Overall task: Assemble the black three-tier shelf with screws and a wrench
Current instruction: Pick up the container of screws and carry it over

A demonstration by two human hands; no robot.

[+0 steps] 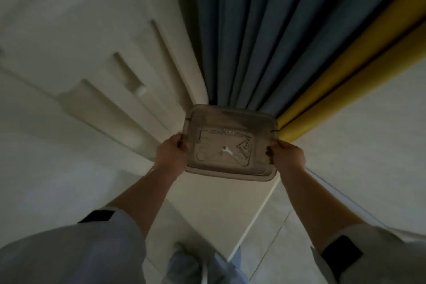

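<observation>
A dim room seen from head height, looking down: a pale floor (230,210) below, a white panelled wall or door (96,53) on the left, and a blue-grey curtain (249,30) hanging in folds at centre, with one yellow curtain panel (359,62) beside it on the right.

Held out in front of the body, above the floor and just in front of the curtain's lower edge, is one clear plastic tray (230,113) — a shallow rectangular container with rounded corners and a raised rim. Inside lies one small silver wrench (227,150), flat on the bottom near the middle. Thin dark and metallic pieces lie along the tray's far edge and right side; they are too small and blurred to count or to name as screws. No writing or brand can be read anywhere.

Two bare hands carry the tray. The left hand (171,152) grips the left rim, fingers curled over the edge. The right hand (288,153) grips the right rim the same way. Both forearms are bare — light short sleeves (76,253) with dark cuff patches show at the bottom corners.
</observation>
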